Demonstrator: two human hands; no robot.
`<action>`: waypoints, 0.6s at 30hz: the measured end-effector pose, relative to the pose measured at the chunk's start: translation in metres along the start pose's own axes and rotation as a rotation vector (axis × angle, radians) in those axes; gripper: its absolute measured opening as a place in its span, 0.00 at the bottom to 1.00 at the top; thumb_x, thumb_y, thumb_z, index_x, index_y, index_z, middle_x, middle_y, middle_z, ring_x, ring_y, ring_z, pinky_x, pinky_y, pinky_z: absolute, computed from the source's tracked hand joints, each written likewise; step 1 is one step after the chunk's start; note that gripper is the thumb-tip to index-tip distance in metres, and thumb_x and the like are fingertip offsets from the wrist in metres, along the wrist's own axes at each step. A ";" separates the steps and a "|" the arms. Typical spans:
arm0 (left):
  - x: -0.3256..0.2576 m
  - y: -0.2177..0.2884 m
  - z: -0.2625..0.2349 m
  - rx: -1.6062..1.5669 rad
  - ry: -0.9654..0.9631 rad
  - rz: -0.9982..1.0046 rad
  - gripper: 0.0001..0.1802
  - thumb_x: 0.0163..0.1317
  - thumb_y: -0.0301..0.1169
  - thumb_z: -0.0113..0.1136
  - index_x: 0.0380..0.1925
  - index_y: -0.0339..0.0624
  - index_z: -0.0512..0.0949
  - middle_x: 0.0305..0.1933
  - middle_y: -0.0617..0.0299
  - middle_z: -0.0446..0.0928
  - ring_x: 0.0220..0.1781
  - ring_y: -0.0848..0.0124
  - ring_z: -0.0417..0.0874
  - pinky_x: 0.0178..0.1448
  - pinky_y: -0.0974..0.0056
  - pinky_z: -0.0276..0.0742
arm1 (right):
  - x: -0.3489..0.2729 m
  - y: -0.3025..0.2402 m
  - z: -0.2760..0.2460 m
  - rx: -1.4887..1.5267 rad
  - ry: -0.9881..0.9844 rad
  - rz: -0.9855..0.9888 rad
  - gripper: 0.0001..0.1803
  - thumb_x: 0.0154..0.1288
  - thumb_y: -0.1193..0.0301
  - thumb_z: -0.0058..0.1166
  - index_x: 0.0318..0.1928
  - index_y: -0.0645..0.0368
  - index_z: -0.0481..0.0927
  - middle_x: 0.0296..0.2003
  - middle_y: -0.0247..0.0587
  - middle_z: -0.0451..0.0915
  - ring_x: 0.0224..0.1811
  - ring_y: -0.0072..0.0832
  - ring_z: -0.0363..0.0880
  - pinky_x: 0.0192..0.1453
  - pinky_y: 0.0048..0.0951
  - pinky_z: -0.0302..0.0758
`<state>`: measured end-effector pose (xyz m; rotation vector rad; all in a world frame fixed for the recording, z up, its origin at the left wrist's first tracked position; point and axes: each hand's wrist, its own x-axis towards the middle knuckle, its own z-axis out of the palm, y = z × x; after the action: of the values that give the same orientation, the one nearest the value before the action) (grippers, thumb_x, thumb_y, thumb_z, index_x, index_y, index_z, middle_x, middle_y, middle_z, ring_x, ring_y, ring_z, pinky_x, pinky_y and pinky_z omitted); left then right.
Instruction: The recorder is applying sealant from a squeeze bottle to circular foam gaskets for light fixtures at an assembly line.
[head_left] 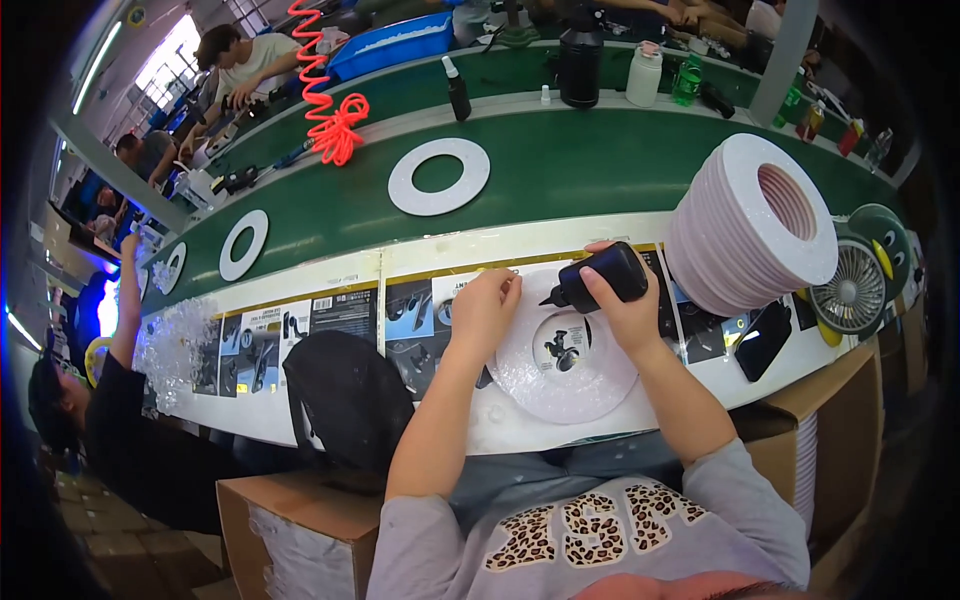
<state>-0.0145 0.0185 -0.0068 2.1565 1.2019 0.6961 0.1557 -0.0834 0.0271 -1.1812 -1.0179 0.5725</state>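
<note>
A black squeeze bottle point(612, 279) with a pointed nozzle is tilted in my right hand point(632, 312), its tip pointing left over the white ring. The flat white ring point(565, 388) lies on the table in front of me, and a printed picture shows through its middle hole. Over the ring's upper left edge is my left hand point(487, 312), its fingers curled and pressed together. Whether they pinch the ring's edge or anything small is hidden.
On the right stands a tall stack of white rings point(735, 235), beside a small fan point(848, 285) and a black phone point(763, 342). More rings point(438, 205) lie on the green conveyor point(560, 150). Left are a black bag point(345, 400), clear plastic pieces point(172, 350) and a person in black.
</note>
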 end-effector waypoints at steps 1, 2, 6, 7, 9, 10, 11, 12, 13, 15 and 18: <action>0.001 0.001 -0.001 0.007 0.017 -0.015 0.11 0.62 0.36 0.62 0.36 0.38 0.83 0.29 0.52 0.82 0.29 0.58 0.82 0.36 0.58 0.76 | 0.000 0.003 0.000 -0.016 -0.010 -0.007 0.15 0.60 0.72 0.66 0.47 0.62 0.80 0.34 0.34 0.82 0.38 0.18 0.79 0.46 0.20 0.75; 0.002 0.000 -0.001 0.015 0.036 -0.032 0.11 0.62 0.36 0.61 0.36 0.39 0.83 0.29 0.52 0.82 0.29 0.58 0.82 0.36 0.58 0.76 | 0.000 0.005 0.000 -0.031 -0.022 -0.015 0.15 0.60 0.71 0.65 0.47 0.62 0.79 0.34 0.34 0.82 0.38 0.18 0.79 0.46 0.20 0.75; 0.003 -0.007 0.001 0.017 0.062 -0.019 0.11 0.62 0.35 0.61 0.36 0.40 0.83 0.29 0.53 0.82 0.29 0.58 0.82 0.37 0.58 0.76 | -0.002 0.009 0.000 -0.045 -0.090 0.060 0.14 0.62 0.72 0.62 0.47 0.61 0.79 0.38 0.34 0.81 0.40 0.18 0.78 0.46 0.21 0.74; 0.004 -0.008 0.001 0.022 0.059 -0.019 0.11 0.63 0.36 0.61 0.36 0.40 0.83 0.29 0.53 0.82 0.30 0.58 0.82 0.37 0.58 0.77 | -0.002 0.010 0.000 -0.054 -0.092 0.050 0.14 0.62 0.72 0.63 0.47 0.61 0.79 0.38 0.34 0.81 0.40 0.18 0.78 0.47 0.21 0.74; 0.003 -0.008 0.001 0.027 0.055 -0.020 0.11 0.63 0.36 0.61 0.37 0.40 0.83 0.29 0.53 0.82 0.30 0.58 0.82 0.38 0.58 0.77 | -0.002 0.010 0.001 -0.063 -0.095 0.040 0.14 0.62 0.72 0.63 0.47 0.61 0.79 0.39 0.34 0.81 0.40 0.18 0.78 0.47 0.21 0.74; 0.002 -0.009 0.000 0.030 0.055 -0.023 0.11 0.63 0.36 0.61 0.37 0.40 0.83 0.30 0.53 0.82 0.30 0.58 0.83 0.38 0.58 0.77 | -0.003 0.010 0.001 -0.060 -0.101 0.047 0.14 0.62 0.73 0.63 0.47 0.61 0.79 0.39 0.34 0.81 0.40 0.18 0.78 0.47 0.21 0.74; 0.003 -0.008 0.001 0.031 0.050 -0.025 0.11 0.63 0.36 0.61 0.37 0.40 0.83 0.30 0.53 0.82 0.31 0.58 0.83 0.38 0.58 0.77 | -0.002 0.010 0.000 -0.061 -0.104 0.056 0.14 0.62 0.73 0.63 0.48 0.62 0.79 0.39 0.34 0.81 0.40 0.18 0.78 0.47 0.21 0.74; 0.004 -0.008 0.002 0.029 0.046 -0.025 0.11 0.63 0.36 0.61 0.37 0.40 0.83 0.30 0.53 0.82 0.31 0.58 0.83 0.38 0.58 0.77 | -0.002 0.010 0.000 -0.063 -0.102 0.060 0.14 0.62 0.73 0.63 0.48 0.62 0.79 0.39 0.34 0.81 0.40 0.18 0.78 0.47 0.21 0.74; 0.004 -0.007 0.002 0.031 0.039 -0.035 0.11 0.63 0.36 0.61 0.37 0.40 0.83 0.30 0.53 0.82 0.31 0.58 0.83 0.39 0.58 0.77 | -0.001 0.011 0.000 -0.061 -0.096 0.059 0.14 0.62 0.73 0.63 0.48 0.62 0.79 0.39 0.34 0.81 0.40 0.18 0.78 0.47 0.21 0.74; 0.003 -0.006 0.001 0.037 0.037 -0.044 0.11 0.63 0.36 0.61 0.37 0.40 0.83 0.30 0.53 0.83 0.31 0.58 0.83 0.39 0.58 0.77 | -0.002 0.010 0.000 -0.057 -0.094 0.054 0.14 0.62 0.73 0.63 0.48 0.62 0.79 0.39 0.34 0.81 0.40 0.18 0.78 0.47 0.21 0.74; 0.003 -0.008 0.002 0.041 0.033 -0.045 0.11 0.63 0.36 0.60 0.37 0.40 0.83 0.31 0.53 0.83 0.32 0.58 0.83 0.39 0.58 0.78 | -0.003 0.009 0.000 -0.070 -0.102 0.057 0.14 0.62 0.73 0.63 0.47 0.62 0.79 0.39 0.34 0.81 0.40 0.18 0.78 0.47 0.21 0.74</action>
<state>-0.0166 0.0238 -0.0132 2.1518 1.2886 0.6960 0.1552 -0.0830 0.0178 -1.2565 -1.1008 0.6518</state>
